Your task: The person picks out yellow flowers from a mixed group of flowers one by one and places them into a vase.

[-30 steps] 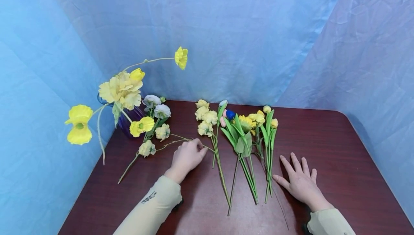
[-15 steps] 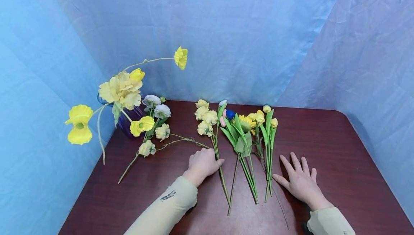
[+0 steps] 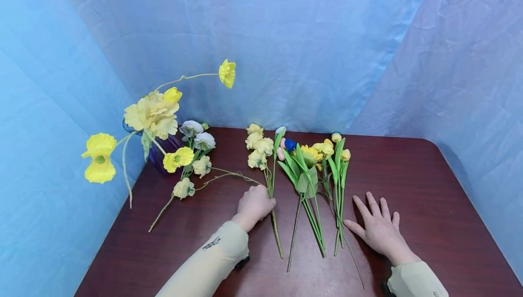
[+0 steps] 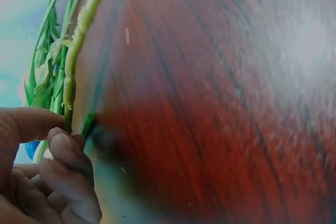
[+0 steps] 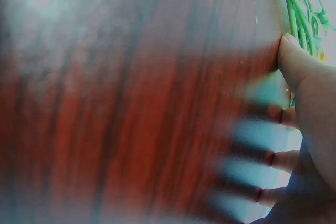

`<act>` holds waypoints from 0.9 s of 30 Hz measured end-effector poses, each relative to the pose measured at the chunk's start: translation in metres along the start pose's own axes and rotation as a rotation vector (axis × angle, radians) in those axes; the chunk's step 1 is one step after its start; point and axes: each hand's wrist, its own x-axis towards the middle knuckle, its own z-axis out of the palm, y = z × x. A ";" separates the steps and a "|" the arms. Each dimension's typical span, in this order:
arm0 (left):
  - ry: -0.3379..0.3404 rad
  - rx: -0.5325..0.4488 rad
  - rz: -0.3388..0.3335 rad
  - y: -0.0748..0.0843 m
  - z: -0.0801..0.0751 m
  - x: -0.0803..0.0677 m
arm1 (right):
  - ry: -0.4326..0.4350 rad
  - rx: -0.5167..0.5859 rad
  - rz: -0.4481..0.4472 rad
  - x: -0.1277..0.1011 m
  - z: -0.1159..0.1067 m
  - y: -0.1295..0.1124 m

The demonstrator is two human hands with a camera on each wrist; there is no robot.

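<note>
My left hand pinches the thick green stem of a spray of pale yellow flowers between thumb and finger. The stem's lower end sticks out below the hand, on the table. A green stem tip shows just behind the fingers in the left wrist view; a white tulip bud lies beside the pale yellow heads. On the right my right hand rests on the table with its fingers spread. Its thumb lies close to the stems of yellow tulips.
A purple vase with tall yellow flowers stands at the left. White flowers and another pale yellow branch lie by it. A sunflower, a blue tulip and pink tulips lie mid-table. Blue cloth hangs behind.
My left hand has moved right and nearer, from the thin branch onto the thicker stem. That stem's lower end has shifted left, away from the brown stem. The right hand stays put.
</note>
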 end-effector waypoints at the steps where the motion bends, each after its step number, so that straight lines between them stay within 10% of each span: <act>1: -0.005 -0.049 -0.008 -0.001 0.000 0.000 | 0.000 0.000 0.000 0.000 0.000 0.000; 8: -0.081 -0.597 -0.089 -0.009 -0.003 -0.003 | -0.004 0.002 -0.001 0.000 0.000 0.000; 13: -0.096 -0.795 -0.103 -0.009 -0.007 -0.015 | -0.002 0.007 0.000 0.000 0.001 0.000; 27: -0.024 -0.647 0.185 0.003 -0.020 -0.055 | -0.002 0.022 0.000 0.000 0.004 0.002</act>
